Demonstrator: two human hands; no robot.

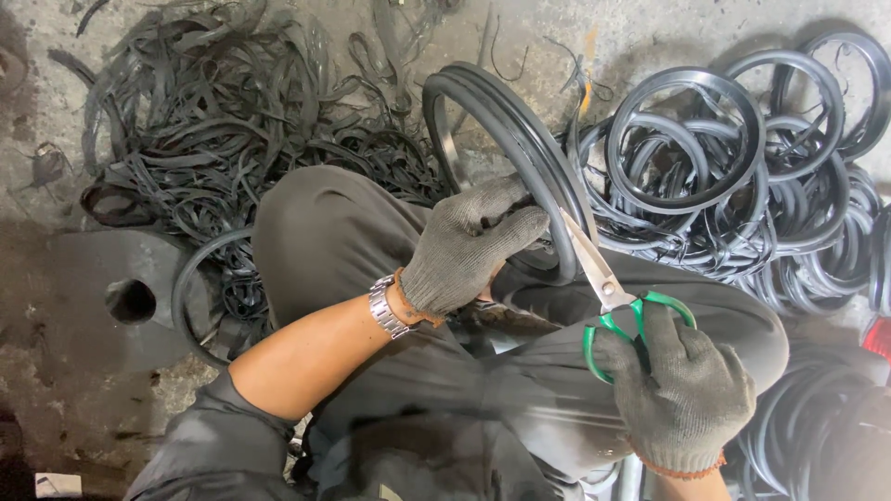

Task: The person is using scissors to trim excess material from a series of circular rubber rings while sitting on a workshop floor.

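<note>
1. Left hand point(469, 246): grey knit glove, fingers curled tight around the lower rim of a large black rubber ring point(506, 139); a metal wristwatch point(388, 306) sits at the wrist.
2. Right hand point(687, 385): grey knit glove with an orange cuff, fingers through the green loops of a pair of scissors point(608, 292), closed on the handles.
3. Scissors: steel blades point up and left, lying against the ring's rim just beside the left hand; whether the blades are parted cannot be told.
4. Black rubber ring: held upright over the person's lap, its top edge reaching above the knees, its lower arc hidden behind the left glove.
5. Lap: dark grey trousers point(325, 223) fill the middle of the view.
6. Floor, left: a tangled heap of thin black rubber strips point(223, 121) on concrete; a dark flat disc with a round hole point(130, 301) lies below it.
7. Floor, right: a pile of black rings point(724, 158), overlapping, some cut off by the frame's edge.
8. Bottom left corner: a small pale scrap point(58, 484), too small to make out.
9. Right edge: a red object point(878, 339), mostly out of frame.
</note>
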